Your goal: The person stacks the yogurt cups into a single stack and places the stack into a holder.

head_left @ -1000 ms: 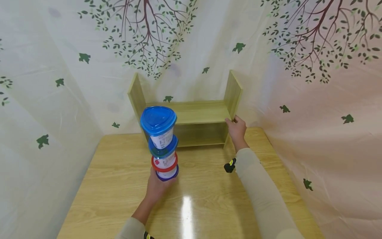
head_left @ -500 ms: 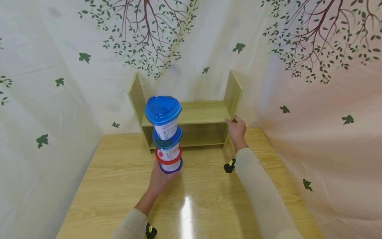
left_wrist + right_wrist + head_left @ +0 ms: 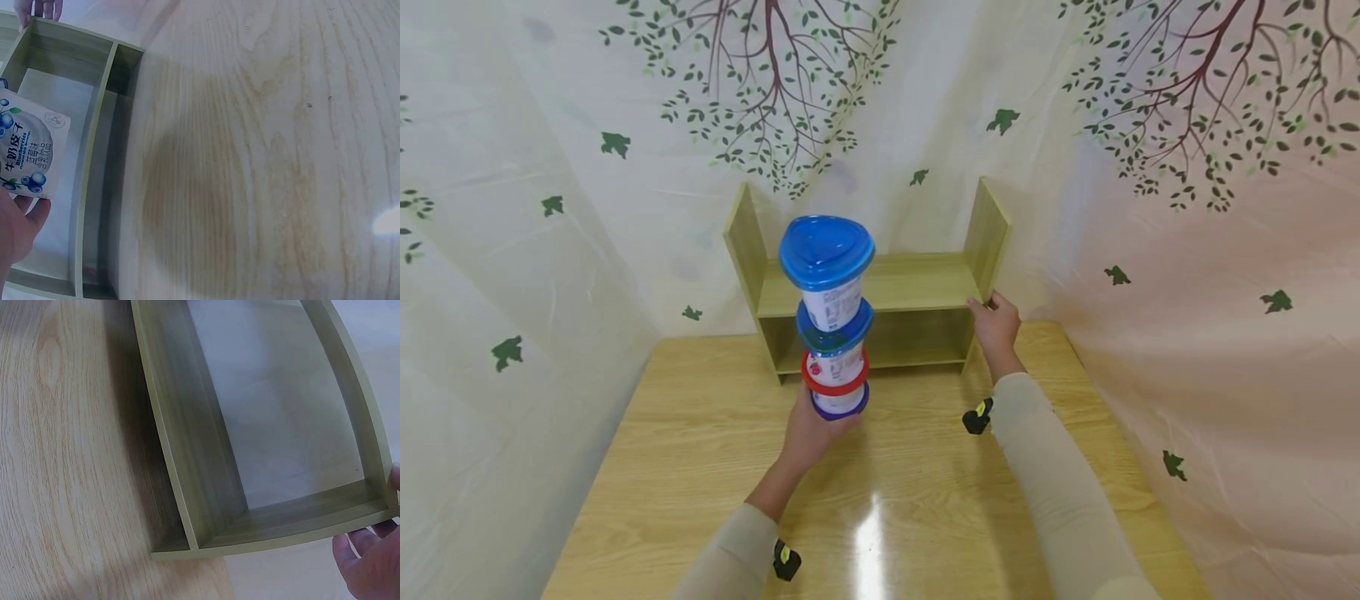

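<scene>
A stack of lidded plastic tubs [image 3: 835, 312] stands nearly upright in my left hand [image 3: 805, 433], held above the table in front of the shelf. Its upper lids are blue, a red rim lies lower, and a purple one is at the bottom. The left fingers and thumb grip the lowest part. In the left wrist view, a white tub [image 3: 31, 147] shows a blueberry label beside the fingers. My right hand [image 3: 996, 327] grips the right side panel of the small wooden shelf [image 3: 917, 281], near its middle board. The right wrist view shows that hand [image 3: 375, 562] at the panel's edge.
The shelf has a middle board, a lower board [image 3: 917, 362] and two raised side panels. It stands at the back of the wooden table [image 3: 700, 467], against a white curtain [image 3: 655, 250] printed with trees. Black wrist devices [image 3: 977, 416] hang at the sleeves.
My left hand has carried the tub stack upward, forward and slightly right, in front of the shelf's left half. The right hand has stayed on the side panel.
</scene>
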`<action>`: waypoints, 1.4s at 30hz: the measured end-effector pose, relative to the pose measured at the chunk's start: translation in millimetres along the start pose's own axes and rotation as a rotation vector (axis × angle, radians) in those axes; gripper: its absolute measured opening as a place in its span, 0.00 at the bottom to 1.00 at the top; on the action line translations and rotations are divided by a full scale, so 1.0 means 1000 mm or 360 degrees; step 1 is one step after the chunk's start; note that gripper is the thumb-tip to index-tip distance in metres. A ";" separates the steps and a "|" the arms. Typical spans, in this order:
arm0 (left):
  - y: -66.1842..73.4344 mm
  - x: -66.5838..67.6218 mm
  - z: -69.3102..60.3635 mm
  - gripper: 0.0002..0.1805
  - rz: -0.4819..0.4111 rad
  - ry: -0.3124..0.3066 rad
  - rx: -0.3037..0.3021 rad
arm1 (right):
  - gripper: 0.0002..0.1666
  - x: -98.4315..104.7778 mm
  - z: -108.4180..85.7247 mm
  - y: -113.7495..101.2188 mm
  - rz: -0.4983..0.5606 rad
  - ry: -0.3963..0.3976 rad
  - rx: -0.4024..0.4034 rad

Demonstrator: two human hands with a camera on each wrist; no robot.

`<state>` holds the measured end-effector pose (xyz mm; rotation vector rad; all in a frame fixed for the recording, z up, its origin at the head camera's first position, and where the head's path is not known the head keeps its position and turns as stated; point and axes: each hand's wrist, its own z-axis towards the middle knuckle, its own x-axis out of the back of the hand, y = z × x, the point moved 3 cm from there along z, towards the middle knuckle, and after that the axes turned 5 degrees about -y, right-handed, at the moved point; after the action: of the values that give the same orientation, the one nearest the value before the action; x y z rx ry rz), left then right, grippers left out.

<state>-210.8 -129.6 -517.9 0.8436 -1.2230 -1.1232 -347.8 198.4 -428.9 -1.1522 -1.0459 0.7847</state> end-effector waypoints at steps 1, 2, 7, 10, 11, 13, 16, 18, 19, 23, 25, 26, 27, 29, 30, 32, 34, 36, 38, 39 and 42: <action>0.002 0.000 0.001 0.54 0.0010 -0.0002 0.0001 | 0.25 0.000 0.000 0.000 -0.0004 0.0006 0.0003; 0.003 0.000 0.003 0.54 0.0023 -0.0002 0.0000 | 0.25 0.000 0.000 0.000 -0.0011 0.0007 0.0004; 0.009 0.000 0.010 0.55 0.0075 -0.0001 -0.0027 | 0.25 0.001 0.001 0.001 -0.0031 0.0002 0.0003; 0.011 -0.001 0.014 0.55 0.0058 -0.0010 -0.0056 | 0.25 0.000 0.001 0.003 -0.0033 -0.0015 -0.0008; 0.012 -0.001 0.015 0.55 0.0045 -0.0016 -0.0063 | 0.25 0.000 0.001 0.003 -0.0027 -0.0021 -0.0012; 0.014 -0.002 0.017 0.55 0.0018 -0.0023 -0.0078 | 0.24 0.000 0.001 0.004 -0.0019 -0.0032 -0.0018; 0.017 -0.003 0.020 0.55 0.0006 -0.0030 -0.0080 | 0.25 -0.001 0.001 0.005 -0.0008 -0.0037 -0.0019; 0.019 -0.003 0.021 0.54 0.0019 -0.0030 -0.0083 | 0.25 -0.001 0.001 0.005 -0.0004 -0.0039 -0.0017; 0.020 -0.004 0.022 0.54 0.0032 -0.0030 -0.0081 | 0.25 -0.001 0.001 0.005 -0.0004 -0.0041 -0.0016; 0.023 -0.005 0.025 0.55 0.0078 -0.0027 -0.0068 | 0.25 -0.001 0.001 0.005 0.0003 -0.0043 -0.0013; 0.026 -0.005 0.027 0.55 0.0089 -0.0025 -0.0066 | 0.25 -0.001 0.002 0.004 0.0005 -0.0043 -0.0009; 0.027 -0.006 0.028 0.55 0.0091 -0.0023 -0.0070 | 0.25 -0.001 0.002 0.004 0.0005 -0.0045 -0.0007; 0.029 -0.006 0.029 0.55 0.0089 -0.0022 -0.0073 | 0.25 -0.001 0.002 0.004 0.0002 -0.0048 -0.0005; 0.032 -0.006 0.032 0.55 0.0088 -0.0017 -0.0072 | 0.25 -0.001 0.002 0.003 -0.0005 -0.0052 0.0006; 0.033 -0.006 0.033 0.55 0.0084 -0.0018 -0.0077 | 0.25 0.000 0.002 0.003 -0.0011 -0.0054 0.0009; 0.035 -0.006 0.035 0.55 0.0082 -0.0021 -0.0077 | 0.25 0.000 0.002 0.003 -0.0019 -0.0058 0.0018; 0.037 -0.006 0.037 0.56 0.0084 -0.0028 -0.0078 | 0.25 0.000 0.002 0.002 -0.0026 -0.0055 0.0022; 0.040 -0.006 0.039 0.56 0.0090 -0.0041 -0.0085 | 0.24 0.000 0.002 0.002 -0.0030 -0.0053 0.0018; 0.043 -0.005 0.041 0.56 0.0102 -0.0054 -0.0092 | 0.24 0.000 0.002 0.002 -0.0022 -0.0052 0.0014; 0.044 -0.005 0.042 0.56 0.0104 -0.0054 -0.0099 | 0.25 0.000 0.002 0.003 -0.0021 -0.0056 0.0011; 0.046 -0.005 0.044 0.57 0.0104 -0.0057 -0.0107 | 0.25 0.000 0.002 0.003 -0.0009 -0.0062 0.0008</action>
<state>-244.8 -109.3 -468.0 0.7308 -1.2270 -1.1243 -349.2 199.8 -431.3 -1.1333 -1.0788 0.8076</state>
